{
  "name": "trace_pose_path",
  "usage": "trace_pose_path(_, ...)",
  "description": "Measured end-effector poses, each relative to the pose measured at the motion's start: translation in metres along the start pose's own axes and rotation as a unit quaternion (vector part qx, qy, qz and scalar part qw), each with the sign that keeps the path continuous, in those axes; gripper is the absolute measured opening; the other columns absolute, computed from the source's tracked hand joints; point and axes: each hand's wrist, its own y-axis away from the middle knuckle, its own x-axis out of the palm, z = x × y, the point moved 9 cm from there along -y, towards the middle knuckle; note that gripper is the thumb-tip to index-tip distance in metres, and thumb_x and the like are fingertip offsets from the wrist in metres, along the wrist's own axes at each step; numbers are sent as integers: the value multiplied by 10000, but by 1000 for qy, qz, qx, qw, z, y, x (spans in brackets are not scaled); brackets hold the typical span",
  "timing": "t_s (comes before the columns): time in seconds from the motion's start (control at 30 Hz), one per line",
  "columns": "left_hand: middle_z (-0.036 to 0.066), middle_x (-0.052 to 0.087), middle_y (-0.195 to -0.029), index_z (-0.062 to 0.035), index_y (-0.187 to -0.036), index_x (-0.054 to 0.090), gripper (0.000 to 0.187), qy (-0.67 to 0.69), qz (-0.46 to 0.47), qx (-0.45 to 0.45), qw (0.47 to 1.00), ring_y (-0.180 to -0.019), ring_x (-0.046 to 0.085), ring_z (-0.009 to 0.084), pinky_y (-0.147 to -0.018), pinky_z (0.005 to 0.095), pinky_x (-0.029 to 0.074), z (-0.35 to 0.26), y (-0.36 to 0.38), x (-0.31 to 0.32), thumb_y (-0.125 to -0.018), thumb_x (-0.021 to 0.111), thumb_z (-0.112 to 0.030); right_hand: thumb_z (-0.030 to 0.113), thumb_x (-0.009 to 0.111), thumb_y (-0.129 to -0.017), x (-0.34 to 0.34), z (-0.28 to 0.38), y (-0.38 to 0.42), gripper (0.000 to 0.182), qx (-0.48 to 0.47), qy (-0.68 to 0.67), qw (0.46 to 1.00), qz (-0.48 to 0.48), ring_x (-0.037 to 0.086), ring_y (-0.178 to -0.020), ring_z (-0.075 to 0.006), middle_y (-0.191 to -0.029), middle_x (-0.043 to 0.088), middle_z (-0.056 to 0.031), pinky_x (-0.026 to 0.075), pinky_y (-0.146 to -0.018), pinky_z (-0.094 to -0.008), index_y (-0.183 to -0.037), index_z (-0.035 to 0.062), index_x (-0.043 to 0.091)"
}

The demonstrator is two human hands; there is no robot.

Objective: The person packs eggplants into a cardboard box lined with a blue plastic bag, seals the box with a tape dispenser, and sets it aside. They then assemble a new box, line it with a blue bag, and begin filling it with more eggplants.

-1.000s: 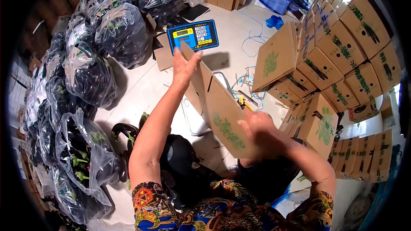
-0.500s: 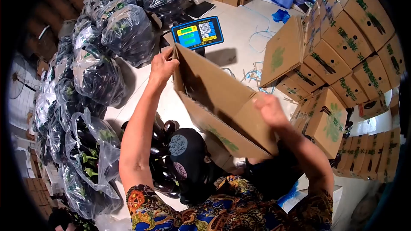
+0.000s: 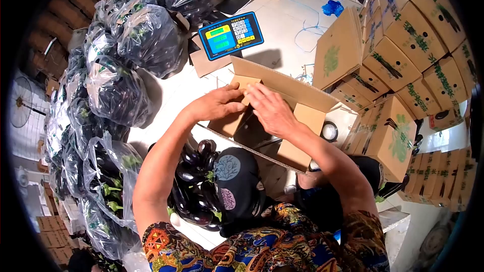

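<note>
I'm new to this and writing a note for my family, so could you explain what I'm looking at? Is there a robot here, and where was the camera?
There is no robot: these are a person's bare hands. Every picture comes from one camera worn on the head, looking forward and down, so the arms reach in from the bottom. The left hand and right hand are together at the left end of an open box, fingers laid on its flap. Loose eggplants lie at the left. Around are filled bags, a keypad display and stacked boxes.
</note>
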Motion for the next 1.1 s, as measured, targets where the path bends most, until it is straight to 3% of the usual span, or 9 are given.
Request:
trace_pose_path(0.1, 170, 615, -1277, -16, -1279, 594, 481, 182, 22, -116, 976, -1222, 545, 233, -1026, 323, 410, 19, 26, -7, -969, 549, -381, 6, 607, -763, 52, -12, 11, 687, -14, 48, 996, 80, 347, -1371, -333, -1500, 345, -177, 365, -1047, -421, -1414, -1, 387)
trace_pose_path(0.23, 193, 616, -1261, -1, -1376, 495, 603, 217, -322, -45, 920, -1206, 563, 285, -1012, 395, 430, -10, 76, -34, -1002, 395, -464, -26, 579, -761, 71, -21, 14, 697, 10, 23, 984, 175, 322, -1389, -344, -1519, 309, -174, 359, -1061, -422, -1424, -8, 366)
trace_pose_path(0.37, 261, 579, -1279, -64, -1470, 375, 618, 203, -424, -70, 880, -1261, 511, 332, -1053, 429, 375, 2, 53, -26, -1005, 383, -471, -23, 568, -777, 78, -24, 17, 642, 26, -49, 991, 121, 345, -1377, -345, -1499, 350, -172, 366, -1072, -434, -1400, 6, 417)
trace_pose_path(0.73, 333, 651, -944, 18, -1432, 317, 626, 62, -302, -178, 935, -961, 615, 514, -835, 477, 482, 78, -18, 16, -1016, 410, -441, 246, 669, -842, -130, -45, -33, 401, -29, 113, 987, -114, 635, -813, -296, -985, 645, -164, 519, -717, -391, -1105, -42, 572)
trace_pose_path(0.83, 296, 659, -1024, 4, -1419, 357, 596, 107, -334, -159, 923, -983, 644, 427, -856, 428, 490, 77, -14, 8, -1020, 399, -437, 415, 638, -877, -66, -74, -1, 530, 232, 116, 922, 289, 614, -776, -283, -932, 627, -179, 495, -670, -394, -1127, -40, 533)
trace_pose_path(0.9, 231, 667, -1101, -29, -1398, 427, 561, 188, -377, -134, 897, -986, 664, 343, -859, 380, 505, 100, -9, 11, -1027, 385, -447, 516, 580, -883, -55, -40, 21, 681, 162, 126, 954, 219, 498, -1054, -327, -1159, 513, -256, 411, -856, -426, -1244, -53, 480)
trace_pose_path(0.97, 248, 492, -1381, -61, -1468, 342, 628, 585, -282, -306, 696, -1199, 552, 296, -969, 370, 454, 79, 4, 39, -1013, 341, -493, 616, 521, -889, -40, -10, 47, 835, 99, 132, 976, 139, 382, -1332, -370, -1386, 399, -332, 327, -1041, -459, -1362, -66, 428)
trace_pose_path(1.0, 234, 461, -1416, -70, -1478, 330, 664, 584, -302, -289, 696, -1242, 517, 297, -1001, 377, 436, 84, 4, 38, -1004, 326, -535, 646, 492, -888, -28, -15, 56, 906, 135, 67, 970, 190, 177, -1437, -401, -1502, 242, -318, 171, -1121, -493, -1433, -64, 352)
trace_pose_path(1.1, 211, 391, -1481, -96, -1515, 266, 682, 504, -284, -209, 789, -1324, 441, 291, -1071, 375, 384, 81, -6, 30, -1010, 288, -556, 636, 504, -885, -27, -17, 57, 891, 120, 60, 974, 181, 203, -1427, -390, -1502, 271, -282, 183, -1119, -483, -1419, -65, 375)
